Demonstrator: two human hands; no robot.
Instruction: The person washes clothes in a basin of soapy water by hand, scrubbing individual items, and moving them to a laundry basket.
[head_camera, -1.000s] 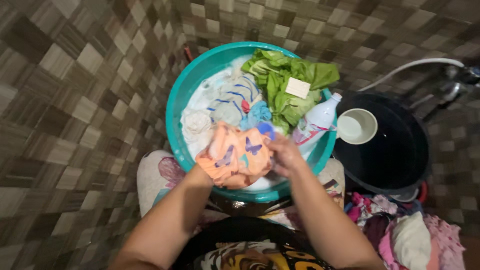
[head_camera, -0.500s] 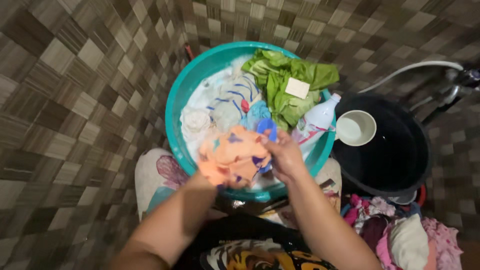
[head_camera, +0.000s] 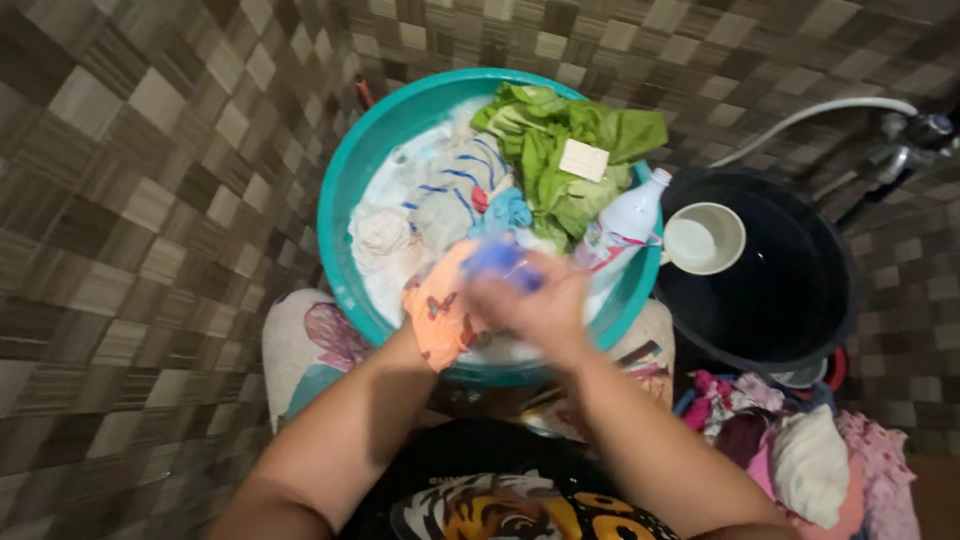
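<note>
Right hand: the right hand (head_camera: 535, 300) is blurred in motion, closed around a blue brush (head_camera: 500, 258), now lying across the orange cloth (head_camera: 440, 310) instead of beside it as half a second ago.
Left hand: the left hand (head_camera: 425, 335) is hidden under the orange cloth; its grip cannot be told.
Orange cloth: bunched smaller than before, at the near rim of the teal basin (head_camera: 345, 190).
Basin: soapy water, a striped garment (head_camera: 455, 190), a green garment (head_camera: 560, 150) with a soap bar (head_camera: 583, 160) on it, unchanged.
Beside: white bottle (head_camera: 625, 220), black tub (head_camera: 790, 290) holding a pale dipper (head_camera: 705, 238).
</note>
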